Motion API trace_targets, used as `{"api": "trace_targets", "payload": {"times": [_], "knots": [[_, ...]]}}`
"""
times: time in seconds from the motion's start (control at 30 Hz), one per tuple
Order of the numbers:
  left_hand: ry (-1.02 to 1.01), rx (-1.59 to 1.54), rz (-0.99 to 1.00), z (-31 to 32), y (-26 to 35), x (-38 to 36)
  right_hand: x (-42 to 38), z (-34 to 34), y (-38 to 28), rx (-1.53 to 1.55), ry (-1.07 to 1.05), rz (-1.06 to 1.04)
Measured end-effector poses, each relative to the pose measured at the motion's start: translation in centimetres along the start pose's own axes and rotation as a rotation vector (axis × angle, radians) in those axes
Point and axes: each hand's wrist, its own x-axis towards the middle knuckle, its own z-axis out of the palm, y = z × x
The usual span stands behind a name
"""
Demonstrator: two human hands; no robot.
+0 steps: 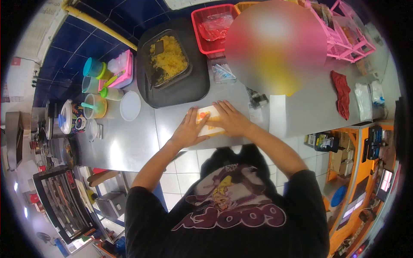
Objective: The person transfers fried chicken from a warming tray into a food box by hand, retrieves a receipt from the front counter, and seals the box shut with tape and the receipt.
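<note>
Both hands lie flat on a white food box (pixel 208 121) at the near edge of the steel counter (pixel 129 146): the left hand (pixel 188 130) covers its left end, the right hand (pixel 230 119) its right, palms down, fingers spread, pressing rather than gripping. The box looks light and thin-walled, likely to dent, so best held by its two ends. Beyond it stands a black tray (pixel 180 88) bearing a container of yellow rice (pixel 168 58), then a red basket (pixel 211 28).

Steel worktop (pixel 129 146) has a black tray of yellow rice (pixel 168 58), a red basket (pixel 213 28), a white lid (pixel 130 105) and a red cloth (pixel 342 94) on it.
</note>
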Motion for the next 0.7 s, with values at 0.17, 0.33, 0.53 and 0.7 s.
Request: {"api": "trace_targets", "payload": {"times": [0.17,0.33,0.53,0.7], "knots": [[-0.028,0.003,0.001,-0.5,0.1,0.0,-0.1,-2.4,-0.1,0.183,-0.007,-0.015],[0.033,-0.006,0.006,0.4,-0.5,-0.5,0.3,-1.5,-0.5,0.121,0.04,-0.023],[0.023,-0.01,-0.02,0.6,-0.4,-0.9,0.6,-1.6,-0.7,0.01,0.028,-0.014],[0.035,0.03,-0.009,1.5,-0.8,-0.9,0.4,-2.3,-0.7,0.11,0.037,-0.039]]}}
